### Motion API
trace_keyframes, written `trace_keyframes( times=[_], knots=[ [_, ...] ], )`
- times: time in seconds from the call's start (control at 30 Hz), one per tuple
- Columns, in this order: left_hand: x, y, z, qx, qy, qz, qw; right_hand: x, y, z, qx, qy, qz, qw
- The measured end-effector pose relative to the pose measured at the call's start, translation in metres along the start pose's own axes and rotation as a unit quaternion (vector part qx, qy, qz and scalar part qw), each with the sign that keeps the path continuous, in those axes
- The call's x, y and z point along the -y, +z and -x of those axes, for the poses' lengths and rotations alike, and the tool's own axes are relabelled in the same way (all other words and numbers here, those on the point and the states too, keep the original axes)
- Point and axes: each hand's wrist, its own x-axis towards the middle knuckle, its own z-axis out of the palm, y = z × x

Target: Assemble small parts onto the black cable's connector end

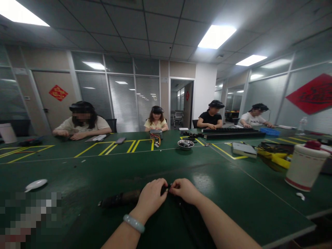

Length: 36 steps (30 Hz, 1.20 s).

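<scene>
A small dark part (167, 190) is pinched between the fingertips of both hands, low in the view at about six o'clock, just above the green table (233, 193). The left hand (151, 199) is curled around it from the nine o'clock side, fingers clenched with the tips on the part; a pale bangle (134, 223) is worn on that wrist. The right hand (184, 190) is closed on it from the three o'clock side, thumb and fingers bunched at the same spot, so that the two hands touch. A dark elongated object (120, 199) is seen lying on the table at nine o'clock from the left hand, running under it; what it is cannot be told. A white spoon-like piece (36, 184) rests farther out at nine o'clock. At twelve o'clock, well apart, a metal bowl (185, 144) is set on the table near yellow floor-tape lines (109, 148). At two o'clock a white cylindrical container (304, 166) with a red cap is placed near the table edge, with yellow cables (275, 157) and a grey flat box (244, 149) beyond it. Four other people are seated along the far side, their hands kept at their own work.
</scene>
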Motion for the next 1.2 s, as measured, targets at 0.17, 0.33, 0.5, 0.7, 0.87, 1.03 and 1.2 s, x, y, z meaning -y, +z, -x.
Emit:
trace_keyframes(
  times=[0.17, 0.33, 0.5, 0.7, 0.87, 1.03, 1.2],
  knots=[
    [0.0008, 0.0010, -0.0006, -0.005, -0.009, -0.017, 1.000, -0.0001, -0.0006, 0.0014, -0.005, -0.010, 0.007, 1.000],
    [-0.0007, -0.0007, -0.0002, 0.005, -0.008, -0.022, 1.000, 0.0020, -0.0015, 0.0027, -0.003, -0.011, -0.002, 1.000],
    [-0.0020, -0.0023, 0.0000, 0.010, -0.005, -0.011, 1.000, 0.0040, -0.0023, 0.0028, 0.000, -0.008, 0.004, 1.000],
    [-0.0023, -0.0029, -0.0005, 0.013, -0.007, -0.013, 1.000, 0.0026, -0.0020, 0.0016, -0.001, -0.005, 0.015, 1.000],
    [-0.0049, -0.0049, 0.0006, 0.023, -0.011, -0.015, 1.000, 0.0013, -0.0011, 0.0008, 0.000, -0.002, 0.005, 1.000],
    [-0.0045, -0.0049, 0.0016, 0.005, -0.007, -0.004, 1.000, -0.0006, -0.0001, 0.0003, 0.003, -0.002, -0.003, 1.000],
    [-0.0045, -0.0060, 0.0005, 0.011, -0.001, -0.011, 1.000, -0.0003, 0.0004, 0.0000, -0.003, -0.009, 0.003, 1.000]
  ],
)
